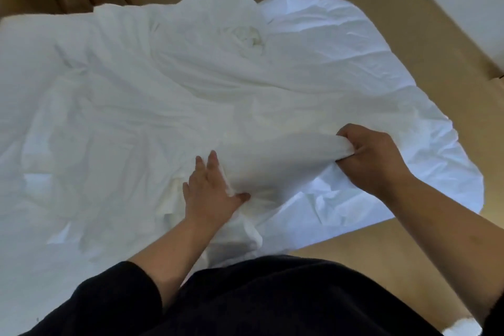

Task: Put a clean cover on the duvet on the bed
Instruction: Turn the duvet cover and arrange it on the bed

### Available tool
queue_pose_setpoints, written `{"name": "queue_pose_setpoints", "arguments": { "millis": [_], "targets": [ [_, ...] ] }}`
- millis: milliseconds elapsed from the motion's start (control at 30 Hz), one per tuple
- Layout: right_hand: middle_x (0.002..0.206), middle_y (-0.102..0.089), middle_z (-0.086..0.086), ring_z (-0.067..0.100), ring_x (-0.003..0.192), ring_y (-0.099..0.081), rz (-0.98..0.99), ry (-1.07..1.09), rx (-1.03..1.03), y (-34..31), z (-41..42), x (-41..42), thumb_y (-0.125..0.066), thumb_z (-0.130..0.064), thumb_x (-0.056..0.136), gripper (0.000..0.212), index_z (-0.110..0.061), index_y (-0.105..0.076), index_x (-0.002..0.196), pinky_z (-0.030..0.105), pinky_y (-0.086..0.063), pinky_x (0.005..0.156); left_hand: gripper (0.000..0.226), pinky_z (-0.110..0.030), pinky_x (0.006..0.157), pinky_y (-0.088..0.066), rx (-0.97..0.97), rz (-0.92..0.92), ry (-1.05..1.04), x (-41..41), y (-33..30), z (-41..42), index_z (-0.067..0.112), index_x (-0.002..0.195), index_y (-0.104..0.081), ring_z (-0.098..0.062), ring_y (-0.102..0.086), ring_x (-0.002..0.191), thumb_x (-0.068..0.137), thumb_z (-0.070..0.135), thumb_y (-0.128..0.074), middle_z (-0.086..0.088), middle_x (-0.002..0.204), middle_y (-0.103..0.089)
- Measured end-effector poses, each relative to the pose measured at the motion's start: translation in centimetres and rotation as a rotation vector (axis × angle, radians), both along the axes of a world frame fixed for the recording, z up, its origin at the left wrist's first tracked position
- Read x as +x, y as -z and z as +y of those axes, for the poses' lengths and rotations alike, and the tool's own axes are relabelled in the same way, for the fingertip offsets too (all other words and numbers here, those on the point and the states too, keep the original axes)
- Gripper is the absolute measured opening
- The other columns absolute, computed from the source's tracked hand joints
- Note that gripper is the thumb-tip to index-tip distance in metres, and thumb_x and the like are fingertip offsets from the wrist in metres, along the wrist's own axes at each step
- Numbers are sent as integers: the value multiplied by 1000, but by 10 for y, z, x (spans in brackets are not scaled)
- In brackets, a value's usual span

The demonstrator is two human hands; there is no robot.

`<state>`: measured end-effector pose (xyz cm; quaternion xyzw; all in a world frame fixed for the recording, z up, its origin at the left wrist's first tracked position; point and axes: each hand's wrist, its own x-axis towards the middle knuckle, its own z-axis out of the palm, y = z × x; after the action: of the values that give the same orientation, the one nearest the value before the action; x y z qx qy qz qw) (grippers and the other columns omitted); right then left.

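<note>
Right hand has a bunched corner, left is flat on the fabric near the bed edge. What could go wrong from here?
1. The right hand holds only a twisted bunch of white fabric; if that grip has the cover but not the duvet corner inside, the filling may slide back.
2. The left hand presses flat without gripping, so a hard pull could drag the fabric out from under it.
3. Loose folds hang over the near bed edge and could slip toward the floor.

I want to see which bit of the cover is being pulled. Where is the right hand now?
In the head view the right hand is right of centre, gripping a bunched end of the white cover above the bed's near edge, right of the left hand.
</note>
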<state>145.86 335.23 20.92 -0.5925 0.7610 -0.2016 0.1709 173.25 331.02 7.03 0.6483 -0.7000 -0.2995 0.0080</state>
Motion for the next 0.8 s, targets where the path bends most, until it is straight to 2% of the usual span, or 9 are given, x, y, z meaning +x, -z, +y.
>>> {"name": "queue_pose_setpoints", "arguments": {
  "millis": [67, 167, 233, 300, 400, 500, 633, 700, 800],
  "targets": [
    [61, -58, -10, 10, 60, -55, -5, -113, 31, -14, 7, 2, -61, 1, 80, 38, -34, -54, 69, 27, -39, 54, 115, -49, 108, -40, -41, 43, -31, 15, 1, -22, 19, 158, -8, -34, -48, 133, 71, 52, -75, -14, 149, -46],
    [67, -61, -18, 4, 62, -56, -31, -173, 88, -32, 21, -12, -62, 4, 76, 40, -35, -56, 70, 26, -38, 54, 80, -34, 90, -43, 15, 70, 26, 43, -18, -35, 22, 154, -24, -34, -57, 120, 87, 25, -67, -14, 134, -59],
    [70, -62, -20, 6, 62, -57, -47, -149, 100, -40, 32, -32, -63, 4, 76, 37, -32, -59, 73, 27, -39, 55, 54, -30, 81, -38, 51, 47, 23, 64, -40, -39, 18, 138, -47, -31, -58, 115, 90, 27, -68, -11, 126, -63],
    [70, -63, -12, 13, 65, -59, -46, -142, 117, -40, 46, -53, -65, 3, 76, 32, -28, -62, 74, 29, -41, 57, 28, -31, 71, -41, 78, 112, -87, 89, -66, -40, 14, 108, -65, -28, -63, 96, 88, 33, -72, -6, 104, -68],
    [75, -65, -2, 25, 76, -61, -19, -158, 285, -29, 59, -81, -73, -3, 75, 20, -18, -64, 81, 36, -46, 65, 20, -29, 61, -44, 176, 252, -133, 112, -99, -29, 14, 88, -73, -18, -61, 74, 91, 33, -70, 2, 82, -69],
    [104, -70, -6, 18, 97, -63, 63, -236, 585, -2, 70, -93, -80, -19, 77, 34, -30, -65, 105, 36, -49, 84, 19, -30, 79, -49, 210, 287, -59, 102, -102, -8, 19, 89, -75, -14, -65, 86, 95, 33, -65, 2, 92, -73],
    [145, -54, -5, 19, 132, -51, 285, -316, 880, 60, 88, -85, -67, -33, 89, 67, -30, -42, 151, 32, -42, 103, 25, -28, 82, -44, 351, 239, 108, 72, -58, 21, 26, 83, -66, -10, -58, 84, 99, 43, -57, 10, 84, -63],
    [148, -51, -4, 20, 135, -49, 320, -290, 982, 89, 100, -77, -61, -36, 90, 68, -32, -37, 154, 33, -42, 105, 12, -23, 83, -46, 484, 153, 257, 60, -32, 34, 34, 107, -64, -7, -61, 94, 99, 40, -58, 14, 101, -65],
    [151, -42, -2, 24, 135, -46, 400, -241, 1099, 129, 112, -63, -59, -48, 90, 72, -36, -28, 154, 39, -43, 105, 32, -20, 89, -42, 506, 47, 355, 60, 1, 32, 39, 129, -56, -6, -57, 109, 98, 31, -55, 14, 124, -61]
  ]
}}
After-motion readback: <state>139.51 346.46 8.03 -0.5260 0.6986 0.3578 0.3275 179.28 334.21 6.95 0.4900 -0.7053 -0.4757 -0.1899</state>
